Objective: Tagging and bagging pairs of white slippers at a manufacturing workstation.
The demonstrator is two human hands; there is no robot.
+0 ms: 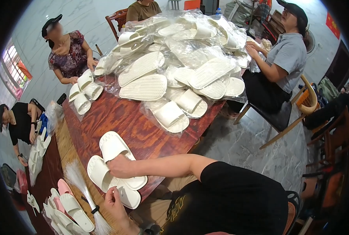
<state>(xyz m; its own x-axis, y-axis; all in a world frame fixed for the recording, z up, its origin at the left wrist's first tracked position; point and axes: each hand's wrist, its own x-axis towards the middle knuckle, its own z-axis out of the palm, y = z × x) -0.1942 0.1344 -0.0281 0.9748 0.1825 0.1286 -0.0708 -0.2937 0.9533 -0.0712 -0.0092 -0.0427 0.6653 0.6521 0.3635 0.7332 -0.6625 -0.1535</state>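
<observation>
A pair of white slide slippers lies side by side at the edge of the red-brown table, the upper slipper (113, 145) against the lower slipper (98, 171). My right hand (120, 166) reaches across them, with its fingers hidden down at the straps between the two. Close by the lower slipper's heel is my left hand (115, 205), its thumb and fingertips pressed together; anything between them is too small to make out. To the left of the pair lies a bundle of thin white plastic strands (81, 184), bound by a black band.
Bagged white slippers (143, 87) are heaped across the far table (100, 129). One bagged set (84, 92) lies near a person at the left. White and pink slippers (74, 211) are stacked at lower left. Several people sit or stand around. A chair (278, 115) stands right.
</observation>
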